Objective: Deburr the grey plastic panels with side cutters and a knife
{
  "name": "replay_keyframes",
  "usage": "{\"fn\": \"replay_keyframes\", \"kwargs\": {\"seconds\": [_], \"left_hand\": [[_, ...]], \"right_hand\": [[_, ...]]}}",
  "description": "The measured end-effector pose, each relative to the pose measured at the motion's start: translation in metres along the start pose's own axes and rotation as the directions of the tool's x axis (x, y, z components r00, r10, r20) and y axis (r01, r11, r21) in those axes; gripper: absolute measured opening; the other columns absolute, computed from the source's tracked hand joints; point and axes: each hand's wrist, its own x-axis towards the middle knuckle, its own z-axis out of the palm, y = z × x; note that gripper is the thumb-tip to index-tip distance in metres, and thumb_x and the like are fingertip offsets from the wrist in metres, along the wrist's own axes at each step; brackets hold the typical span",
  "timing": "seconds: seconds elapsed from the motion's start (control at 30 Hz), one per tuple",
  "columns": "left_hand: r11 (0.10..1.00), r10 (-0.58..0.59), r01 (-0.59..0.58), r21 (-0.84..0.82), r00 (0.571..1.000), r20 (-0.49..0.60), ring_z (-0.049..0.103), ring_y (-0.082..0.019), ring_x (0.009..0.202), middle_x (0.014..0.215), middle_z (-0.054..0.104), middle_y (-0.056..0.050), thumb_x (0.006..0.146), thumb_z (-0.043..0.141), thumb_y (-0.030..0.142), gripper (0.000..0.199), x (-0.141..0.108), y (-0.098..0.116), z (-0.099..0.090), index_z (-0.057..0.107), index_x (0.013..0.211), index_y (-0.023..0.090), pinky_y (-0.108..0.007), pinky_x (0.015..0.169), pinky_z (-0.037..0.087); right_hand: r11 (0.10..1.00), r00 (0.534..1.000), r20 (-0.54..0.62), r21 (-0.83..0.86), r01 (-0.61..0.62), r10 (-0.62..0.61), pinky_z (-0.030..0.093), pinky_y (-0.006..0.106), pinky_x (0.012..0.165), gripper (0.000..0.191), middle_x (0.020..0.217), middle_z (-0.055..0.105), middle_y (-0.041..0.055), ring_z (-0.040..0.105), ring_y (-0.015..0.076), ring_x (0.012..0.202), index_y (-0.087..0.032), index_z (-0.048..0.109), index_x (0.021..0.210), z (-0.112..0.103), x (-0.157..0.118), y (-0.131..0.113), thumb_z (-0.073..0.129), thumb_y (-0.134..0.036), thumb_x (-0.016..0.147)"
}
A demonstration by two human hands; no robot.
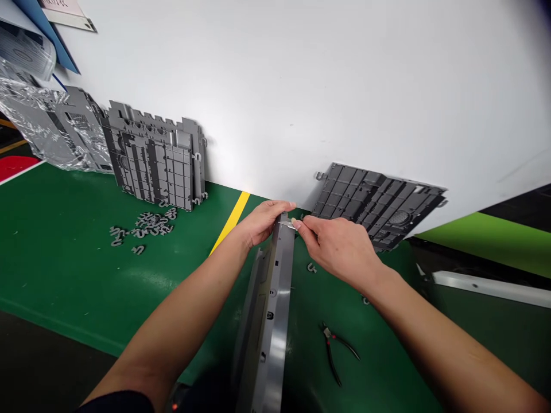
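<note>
A long grey panel (282,298) stands on edge in front of me, its narrow rim facing up and running away toward the white wall. My left hand (267,221) is closed around the far end of this panel. In my right hand (338,244) is a small knife (288,225), pinched between thumb and fingers, its thin pale blade against the panel's far top edge. Most of the knife is hidden by the fingers. Below my right hand, a grey hook-shaped piece (311,268) lies on the green surface, and a pair of cutting pliers (333,347) lies nearer me.
Several grey ribbed panels (157,166) lean on the white wall (275,103) at left, beside plastic-wrapped ones (60,132). Hook-shaped pieces (148,223) are heaped before them. Another ribbed panel (374,201) leans at right. A metal strip (495,288) lies far right.
</note>
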Motion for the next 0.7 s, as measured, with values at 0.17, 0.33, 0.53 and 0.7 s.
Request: {"fn": "replay_keyframes", "kwargs": {"seconds": [0.17, 0.33, 0.53, 0.7], "left_hand": [[0.999, 0.002, -0.002, 0.033, 1.0, -0.001, 0.051, -0.008, 0.053, 0.061, 0.053, 0.004, 0.076, 0.083, 0.039, 0.033, -0.002, 0.0011, -0.0007, 0.059, 0.067, 0.018, -0.022, 0.05, 0.042], [0.998, 0.008, -0.007, 0.068, 1.0, -0.014, 0.044, -0.008, 0.049, 0.058, 0.047, 0.006, 0.076, 0.082, 0.041, 0.033, -0.003, 0.0026, -0.0019, 0.059, 0.067, 0.019, -0.023, 0.046, 0.037], [0.997, 0.007, -0.004, 0.076, 0.999, -0.041, 0.045, -0.009, 0.05, 0.058, 0.047, 0.005, 0.073, 0.083, 0.042, 0.033, -0.0027, 0.0041, -0.0029, 0.059, 0.069, 0.02, -0.024, 0.047, 0.037], [0.997, 0.006, -0.003, 0.081, 0.999, -0.038, 0.048, -0.01, 0.052, 0.059, 0.047, 0.005, 0.074, 0.082, 0.042, 0.033, -0.0039, 0.005, -0.0024, 0.058, 0.068, 0.02, -0.024, 0.048, 0.037]], "right_hand": [[0.997, 0.998, -0.06, -0.081, -0.017, 0.012, 0.013, 0.033, 0.052, 0.052, 0.057, 0.055, -0.0011, 0.035, 0.016, 0.048, -0.025, 0.048, 0.073, 0.0, -0.0053, -0.0046, 0.023, -0.055, 0.107], [0.996, 0.998, -0.047, -0.072, -0.053, 0.05, 0.013, 0.033, 0.055, 0.055, 0.057, 0.056, -0.0004, 0.039, 0.0166, 0.049, -0.025, 0.053, 0.075, 0.0006, -0.0049, -0.0036, 0.021, -0.057, 0.107], [0.995, 0.995, 0.031, 0.032, -0.095, 0.094, 0.017, 0.033, 0.056, 0.06, 0.062, 0.06, 0.002, 0.046, 0.018, 0.055, -0.024, 0.055, 0.074, 0.0008, -0.003, -0.0072, 0.021, -0.062, 0.106], [0.998, 0.998, 0.009, -0.022, -0.065, 0.065, 0.017, 0.033, 0.057, 0.057, 0.06, 0.058, 0.0022, 0.043, 0.0184, 0.053, -0.025, 0.054, 0.075, -0.002, -0.0024, -0.0078, 0.022, -0.06, 0.106]]}}
